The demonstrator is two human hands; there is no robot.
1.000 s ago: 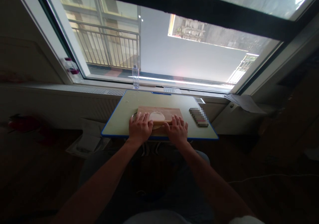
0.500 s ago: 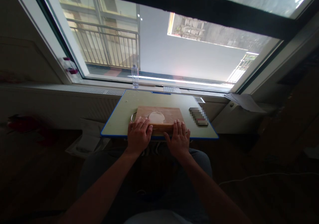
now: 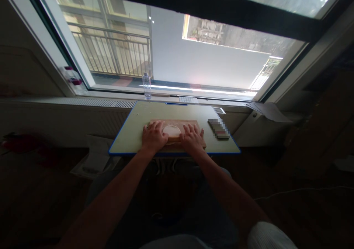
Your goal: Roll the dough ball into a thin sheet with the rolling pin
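Note:
A round, flat piece of pale dough [image 3: 172,130] lies on a floured wooden cutting board [image 3: 188,123]. Across its near part runs a wooden rolling pin [image 3: 174,139], of which only the middle shows between my hands. My left hand [image 3: 154,136] is laid over the pin's left part, its fingers reaching forward over the board. Over the right part rests my right hand [image 3: 191,136], palm down, with its thumb by the dough's edge. Both hands hide the ends of the pin.
The board sits on a small pale table [image 3: 125,136] with a blue rim. To the right lies a blurred-out phone-like object [image 3: 218,128]. A clear bottle [image 3: 146,86] and another bottle [image 3: 73,78] stand by the window. Papers [image 3: 267,110] lie at the right.
Both hands have moved forward with the rolling pin, farther over the board and the dough. My right hand has also come left, closer to the left one. The view has shifted slightly.

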